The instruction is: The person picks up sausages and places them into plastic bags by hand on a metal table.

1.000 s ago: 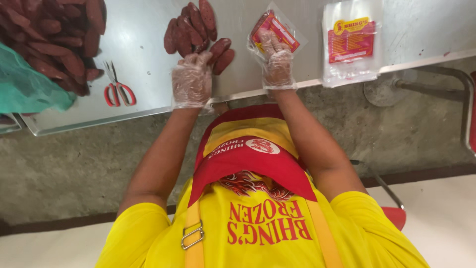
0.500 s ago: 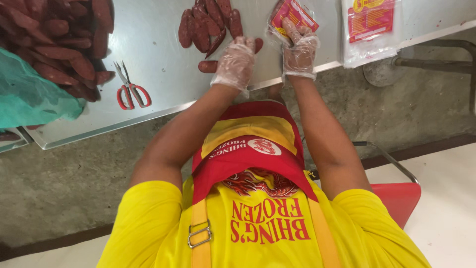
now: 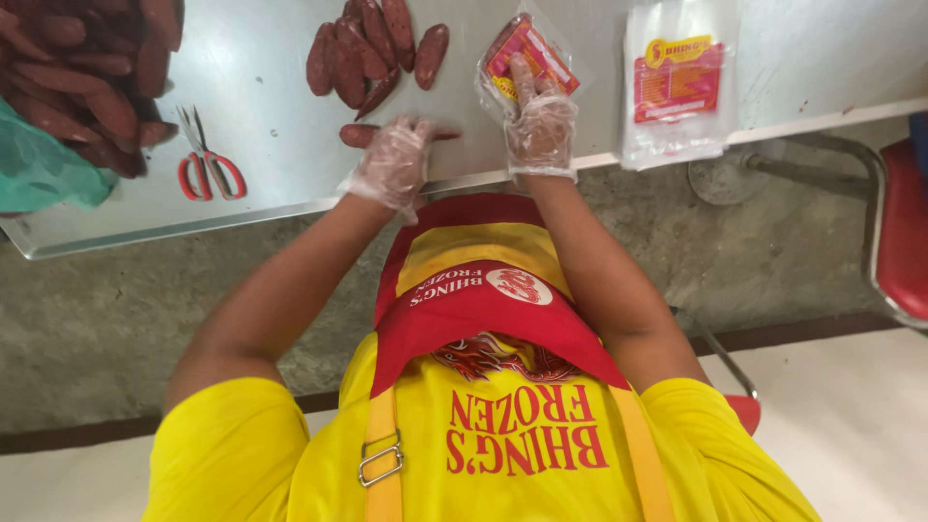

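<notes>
Since the earlier frame, my left hand (image 3: 394, 162) had closed on one sausage (image 3: 360, 135) near the bench (image 3: 261, 77) edge; right hand (image 3: 539, 121) gripped the packet (image 3: 530, 53).

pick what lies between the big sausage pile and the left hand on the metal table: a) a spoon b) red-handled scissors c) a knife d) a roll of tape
b: red-handled scissors lie on the metal table, beside the big sausage pile and apart from the gloved left hand.
</notes>
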